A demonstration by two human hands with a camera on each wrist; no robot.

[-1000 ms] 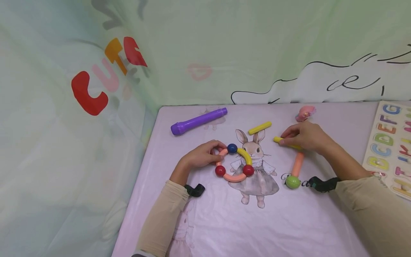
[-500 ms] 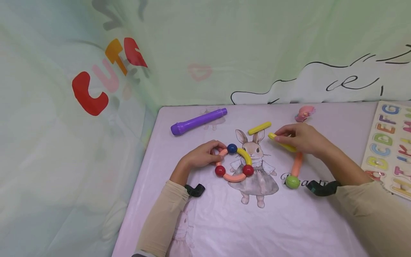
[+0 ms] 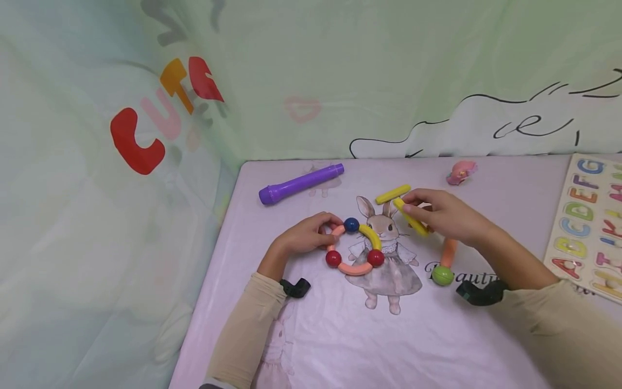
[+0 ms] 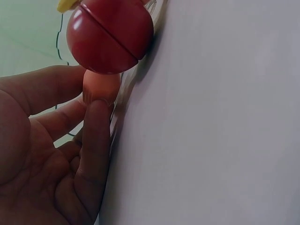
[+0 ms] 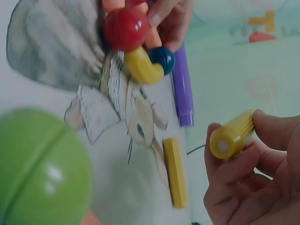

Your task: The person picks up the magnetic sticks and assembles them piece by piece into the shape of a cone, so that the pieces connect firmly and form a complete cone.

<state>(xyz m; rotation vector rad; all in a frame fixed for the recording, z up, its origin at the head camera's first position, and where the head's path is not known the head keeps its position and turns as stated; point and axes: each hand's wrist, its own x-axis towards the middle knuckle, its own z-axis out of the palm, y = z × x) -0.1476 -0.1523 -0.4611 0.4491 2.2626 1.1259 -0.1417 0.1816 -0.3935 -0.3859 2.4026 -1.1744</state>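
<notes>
A ring of curved rods and balls (image 3: 356, 268) lies on the table, made of orange and yellow rods joined by two red balls and a blue one. My left hand (image 3: 306, 233) pinches the ring's left orange rod; in the left wrist view the thumb and fingers press that rod (image 4: 101, 86) below a red ball (image 4: 110, 35). Between thumb and fingers, my right hand (image 3: 449, 216) holds a straight yellow magnetic rod (image 3: 412, 217), raised and right of the ring. Its round end shows a grey disc in the right wrist view. A second yellow rod (image 3: 393, 194) lies behind it.
A green ball (image 3: 443, 275) with an orange rod (image 3: 449, 252) lies beneath my right wrist. At the back are a purple toy microphone (image 3: 301, 183) and a small pink toy (image 3: 461, 172). An alphabet board (image 3: 578, 216) sits at the right edge.
My right hand has moved left with the yellow rod, away from the orange rod and toward the ring, and the rod has turned steeper. The left hand and ring have stayed put.
</notes>
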